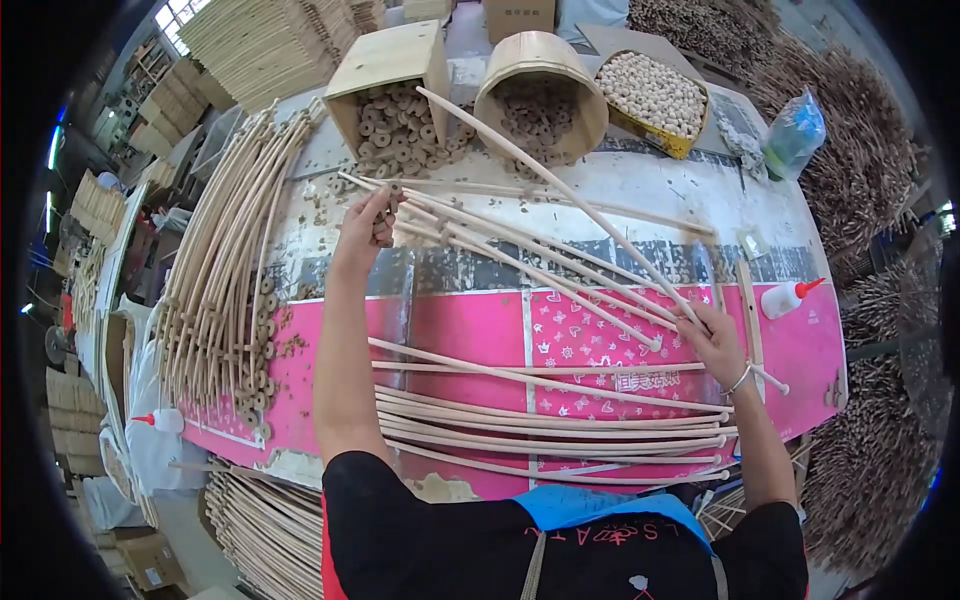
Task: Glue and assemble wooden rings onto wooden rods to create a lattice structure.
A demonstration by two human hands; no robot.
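Note:
My right hand (712, 340) is closed round a long pale wooden stick (560, 185), which slants up and leftward over the table toward the bins. A small knob ends the stick just past my wrist. My left hand (372, 225) is pinched shut beside the left ends of several sticks (520, 235) lying across the table; something small and brown shows at its fingertips, too small to name surely. Nearer my body, a row of knob-ended sticks (560, 425) lies on the pink table cover (450, 320).
Behind stand a wooden box (395, 60) and a round wooden tub (540, 60) with brown wooden rings, and a tray of pale beads (652, 95). A stick pile (230, 250) fills the left. At right are a red-tipped white bottle (788, 298) and a plastic bag (795, 135).

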